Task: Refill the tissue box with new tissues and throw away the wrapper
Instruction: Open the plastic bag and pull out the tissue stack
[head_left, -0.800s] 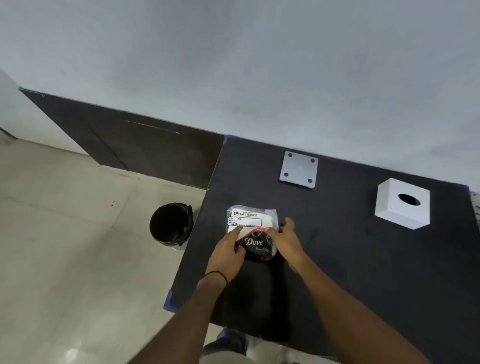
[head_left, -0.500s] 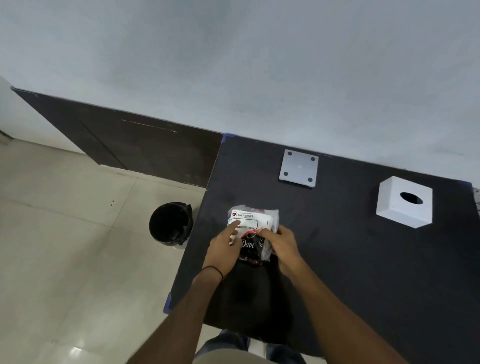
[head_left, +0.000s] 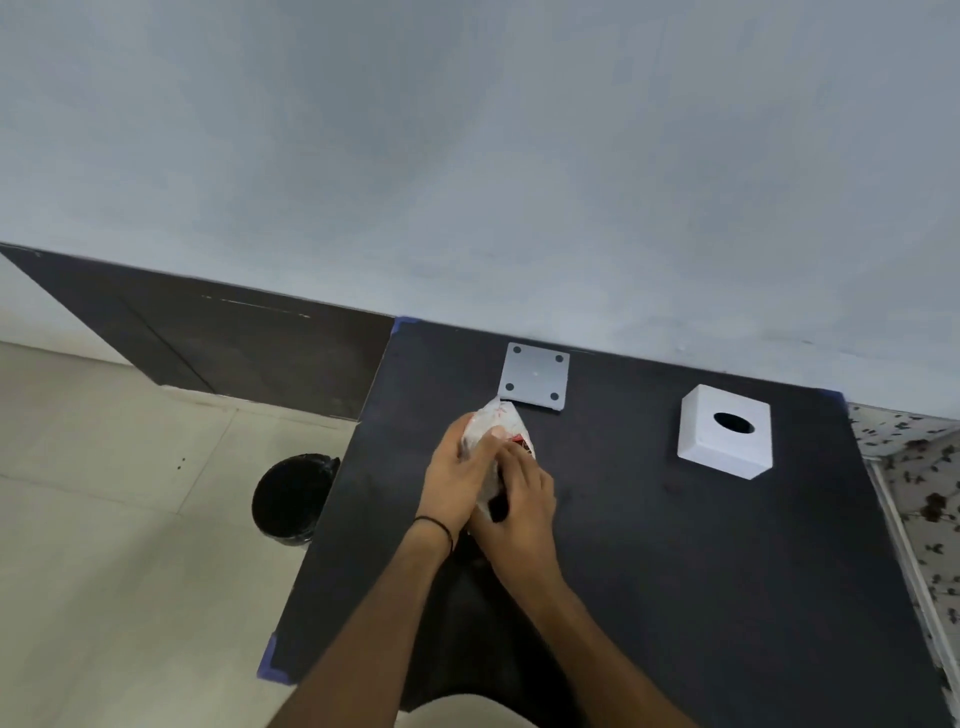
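A plastic-wrapped tissue pack (head_left: 496, 423) is raised off the black table (head_left: 649, 545), tilted on edge between both hands. My left hand (head_left: 453, 478) grips its left side and my right hand (head_left: 519, 501) grips its lower right, hiding most of the pack. The white cube tissue box cover (head_left: 725, 431) with a round hole on top stands at the table's right. Its flat grey base plate (head_left: 535, 376) lies apart near the wall, just behind the pack.
A black bin (head_left: 291, 499) lined with a dark bag stands on the tiled floor left of the table. A grey wall runs behind the table. A floral-patterned surface (head_left: 914, 467) borders the table's right edge.
The pack lay flat on the table with both hands on it; now both hands have lifted and turned it on edge, closing around it.
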